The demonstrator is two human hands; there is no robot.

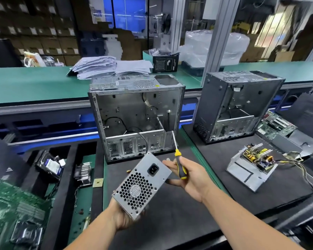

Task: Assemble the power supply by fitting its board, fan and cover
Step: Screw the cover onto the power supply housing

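On the table (170,222) straight ahead of you stands an open computer case (136,120), with a second case (237,107) to its right and, nearer, an opened power supply with its board exposed (255,165) lying on the black mat. In front of the first case you hold the closed power supply (141,184) above the table, its fan grille and power socket facing you. Your left hand (124,217) cups it from below; its fingers are hidden behind the housing, so how they lie cannot be told. Your right hand (190,177) is just beside the unit's right edge, thumb pinning the yellow-and-black screwdriver (179,163) against the palm, fingers (168,164) loosely spread toward the housing.
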